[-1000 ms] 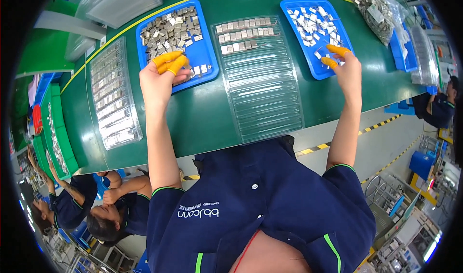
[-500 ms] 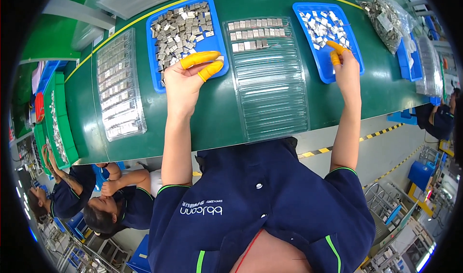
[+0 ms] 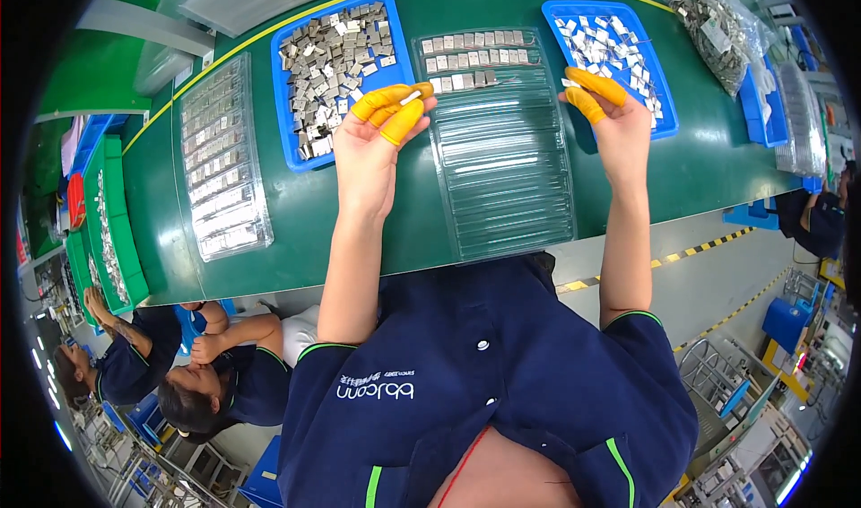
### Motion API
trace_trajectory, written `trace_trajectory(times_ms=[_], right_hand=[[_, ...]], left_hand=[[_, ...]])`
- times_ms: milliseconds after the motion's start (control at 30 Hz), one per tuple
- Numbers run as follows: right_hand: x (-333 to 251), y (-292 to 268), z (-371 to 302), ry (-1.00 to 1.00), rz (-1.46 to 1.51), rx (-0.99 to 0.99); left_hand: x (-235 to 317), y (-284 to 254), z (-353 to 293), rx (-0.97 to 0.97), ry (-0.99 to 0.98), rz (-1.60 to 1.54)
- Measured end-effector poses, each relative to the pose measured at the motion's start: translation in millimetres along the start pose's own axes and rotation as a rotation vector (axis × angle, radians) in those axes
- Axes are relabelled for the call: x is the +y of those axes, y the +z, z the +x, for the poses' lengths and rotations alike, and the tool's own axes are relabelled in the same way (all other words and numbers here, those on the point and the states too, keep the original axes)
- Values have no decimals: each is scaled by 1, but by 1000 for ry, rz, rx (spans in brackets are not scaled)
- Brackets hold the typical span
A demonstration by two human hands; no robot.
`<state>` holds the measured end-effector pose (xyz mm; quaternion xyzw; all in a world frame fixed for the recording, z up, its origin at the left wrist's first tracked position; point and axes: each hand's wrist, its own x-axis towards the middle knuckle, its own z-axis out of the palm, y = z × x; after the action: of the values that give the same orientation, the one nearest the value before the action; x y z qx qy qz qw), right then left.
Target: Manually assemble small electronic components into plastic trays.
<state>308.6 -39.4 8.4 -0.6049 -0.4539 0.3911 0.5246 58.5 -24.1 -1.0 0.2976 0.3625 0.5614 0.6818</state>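
Note:
Yellow finger cots cover the thumb and some fingers of both hands. My left hand [image 3: 369, 149] pinches a small white-edged block [image 3: 411, 98] just right of the blue tray [image 3: 414, 137] of grey metal blocks. In the fingertips of my right hand [image 3: 621, 140] is a small white piece [image 3: 569, 83], held beside the second blue tray [image 3: 665, 130], which contains white pieces with thin wires. Between my hands lies a clear ribbed plastic tray [image 3: 507, 176]. Its far slots hold three rows of small grey and white blocks [image 3: 475, 60].
A filled clear tray [image 3: 215, 149] lies at the left. Bagged parts [image 3: 713, 46], a small blue bin [image 3: 762, 118] and stacked clear trays [image 3: 798, 122] stand at the right. A green bin [image 3: 126, 230] and seated co-workers [image 3: 238, 373] are at the left.
My left hand has moved right, away from the grey blocks, with a block in its fingers. My right hand has lifted a white piece from its tray and come left toward the clear tray.

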Motion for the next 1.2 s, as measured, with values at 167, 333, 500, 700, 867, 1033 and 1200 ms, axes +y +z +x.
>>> trace_trajectory(times_ms=[167, 333, 500, 700, 867, 1033, 1200], right_hand=[[-9, 17, -8, 51, 54, -32], [-14, 35, -14, -213, -37, -107], [-14, 46, -15, -438, -182, -133], [-16, 54, -21, -191, -108, -168], [-15, 51, -21, -282, -293, -261], [-15, 45, -20, -311, -379, -330], [-22, 41, -19, -161, -200, -439]], left_hand=[[-9, 1, -7, -72, 178, 477], [-9, 7, -8, -140, -24, 297], [-11, 9, -11, -110, 4, 360], [-15, 13, -13, -69, 39, 314], [-16, 9, -15, -81, 15, 355], [-14, 12, -18, -89, 59, 499], [-7, 13, -17, -155, 58, 477]])
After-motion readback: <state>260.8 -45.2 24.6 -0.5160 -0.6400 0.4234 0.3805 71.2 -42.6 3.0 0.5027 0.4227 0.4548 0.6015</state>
